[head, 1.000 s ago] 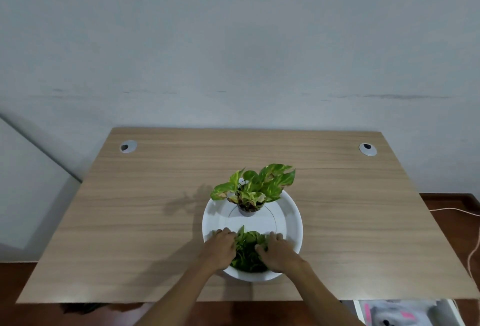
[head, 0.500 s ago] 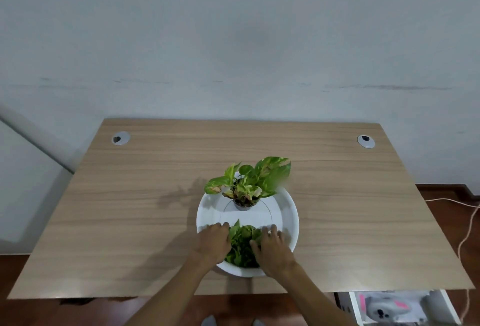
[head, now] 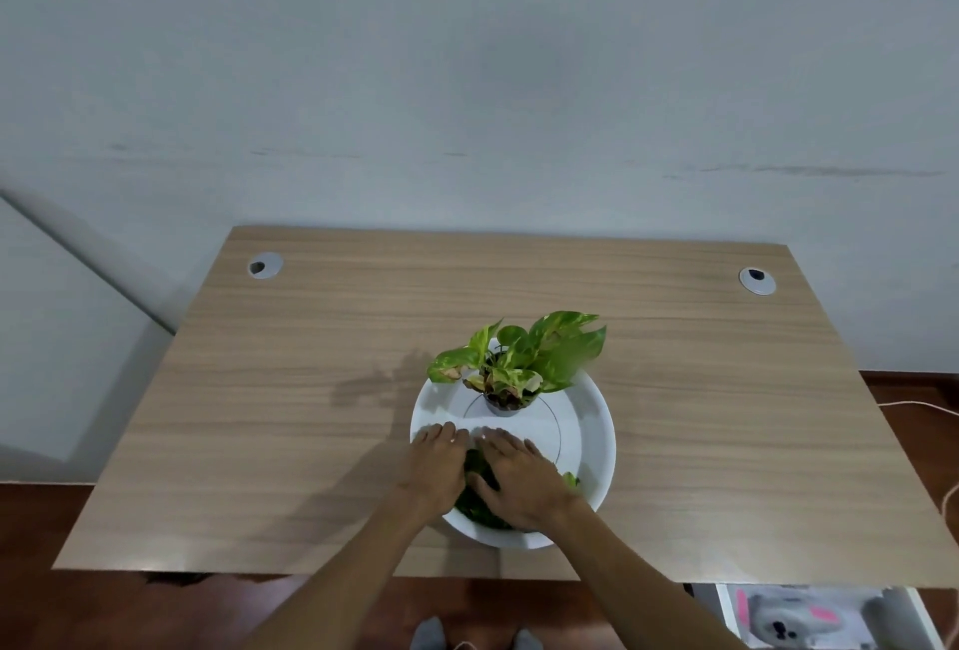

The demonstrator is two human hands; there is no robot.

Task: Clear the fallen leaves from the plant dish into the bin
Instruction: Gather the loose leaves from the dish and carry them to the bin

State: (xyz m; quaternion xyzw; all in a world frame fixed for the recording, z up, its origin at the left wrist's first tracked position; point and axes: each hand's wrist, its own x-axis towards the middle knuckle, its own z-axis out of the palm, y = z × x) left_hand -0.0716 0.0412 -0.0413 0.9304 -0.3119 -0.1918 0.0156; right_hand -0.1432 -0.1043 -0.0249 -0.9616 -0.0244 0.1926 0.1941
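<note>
Fallen leaves (head: 480,504) lie heaped in the near part of a white round plant dish (head: 591,437), largely covered by two hands. No brand, label or readable writing shows on any item.

Left hand (head: 436,468): palm down, fingers extended and held loosely together, resting on the left side of the heap, fingertips reaching the bare white dish floor. Right hand (head: 521,481): palm down, fingers spread flat over the right side of the heap, touching the leaves. The two hands lie side by side, almost touching, pressing on the heap rather than closed around it; whether any leaf is gripped beneath the palms cannot be told. One pale green leaf tip (head: 570,481) shows just right of the right hand.

A small potted plant (head: 519,364) with variegated green-yellow foliage stands upright at the far side of the dish, apart from the hands. The dish sits near the front edge of a wooden desk (head: 259,390), which carries two grey cable grommets, one at the far left (head: 265,265) and one at the far right (head: 757,280). A white container holding a grey-and-pink soft toy (head: 799,618) stands on the floor at lower right, partly cut off by the frame.
</note>
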